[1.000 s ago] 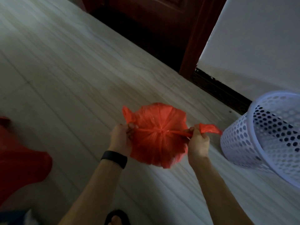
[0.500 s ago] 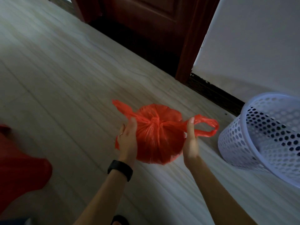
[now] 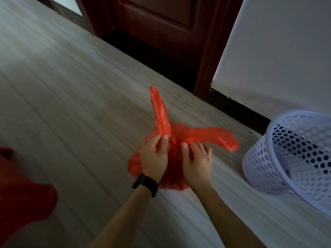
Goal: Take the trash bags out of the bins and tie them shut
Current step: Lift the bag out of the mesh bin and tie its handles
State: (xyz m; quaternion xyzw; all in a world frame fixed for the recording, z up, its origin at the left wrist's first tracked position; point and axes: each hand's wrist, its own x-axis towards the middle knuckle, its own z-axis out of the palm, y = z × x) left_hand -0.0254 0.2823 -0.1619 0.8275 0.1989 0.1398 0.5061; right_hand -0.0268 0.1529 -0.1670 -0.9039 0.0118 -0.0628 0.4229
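Red trash bag [image 3: 172,174] is out of the bin, held in the air above the floor [image 3: 71,90] between both hands, roughly mid-view. The neck is gathered into a bunch at the top, and two loose handle strips come off it. The upright strip [image 3: 159,111] stands almost vertical. The trailing strip [image 3: 211,135] runs off to the right, its end blurred.

Left hand [image 3: 154,158] grips the bag. Its thumb [image 3: 164,139] clamps the base of the upright strip against the curled fingers behind it. Thin ring [image 3: 148,141] on one finger, black wristband [image 3: 146,183] on the wrist.

Right hand [image 3: 197,161] lies relaxed against the bag's right side, under the trailing strip. Its fingers [image 3: 202,149] are loosely spread and curl round nothing. The thumb tip touches the bunched neck, just beside the left thumb. (Whether the knot is pulled tight I cannot tell, since the hands cover part of it.)

White perforated bin [image 3: 259,163] sits on the floor to the right of the bag, near it but apart. Its mouth is tipped toward the camera, and the inside is dark and not legible.

Background: dark red door [image 3: 161,33] at the top, white wall [image 3: 277,51] to its right, dark skirting [image 3: 236,110] along the wall's foot. Floor is pale with a wood-grain pattern.

Lower left edge: a red shape [image 3: 21,194], either cloth or plastic; I cannot tell which.
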